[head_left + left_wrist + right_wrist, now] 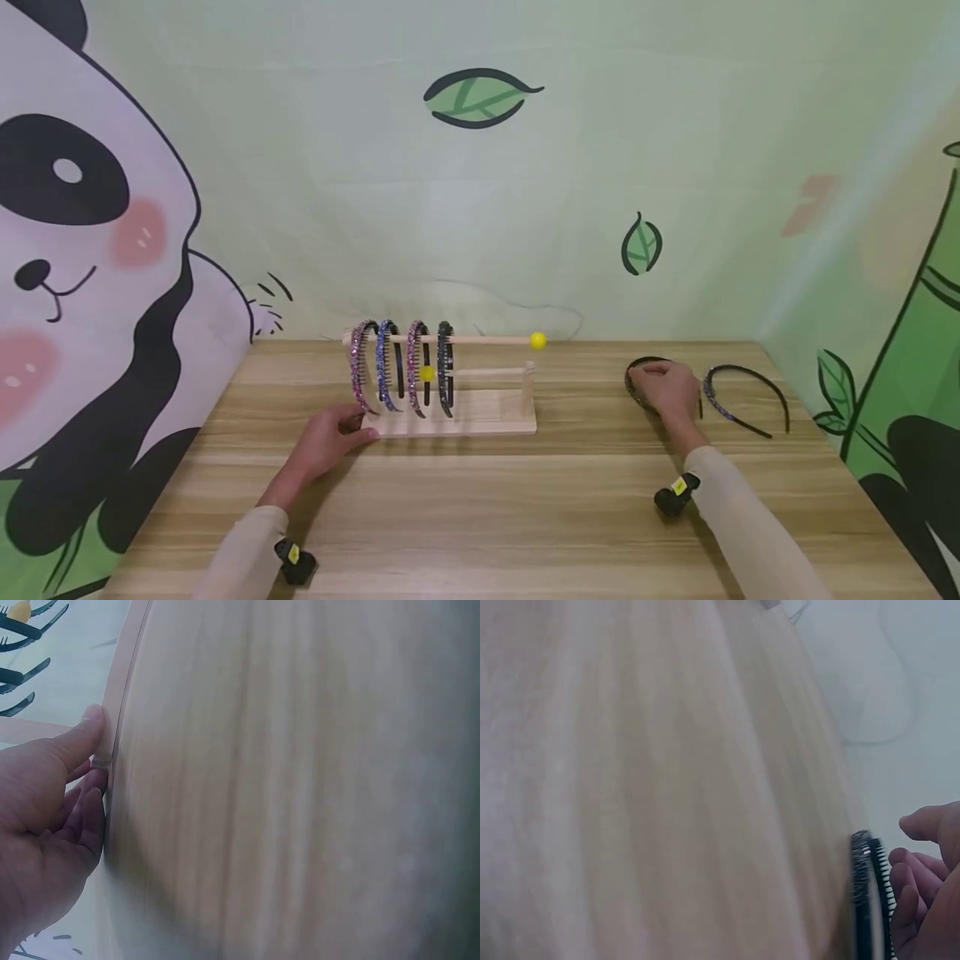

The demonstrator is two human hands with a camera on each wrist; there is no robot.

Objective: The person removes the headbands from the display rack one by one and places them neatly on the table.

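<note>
My left hand (327,442) grips the left end of a wooden headband stand (480,427), thumb on the base's edge and fingers curled at its corner. Several glittery toothed headbands, pink, blue and black, hang on the stand's upper rod (491,340), grouped toward its left. At the right, my right hand (670,390) is over a black headband (861,900) lying on the table. The right wrist view shows its thumb and fingers apart, beside the headband's teeth; no grip shows. Just right of this hand lies another headband (720,406), dark with bluish glitter.
Yellow balls (537,341) cap the stand's rods; a lower rod (491,372) runs beneath the upper one. Wood-grain table (480,517) spans the space between my arms. Behind it hangs a green printed backdrop (360,167) with a panda and leaves.
</note>
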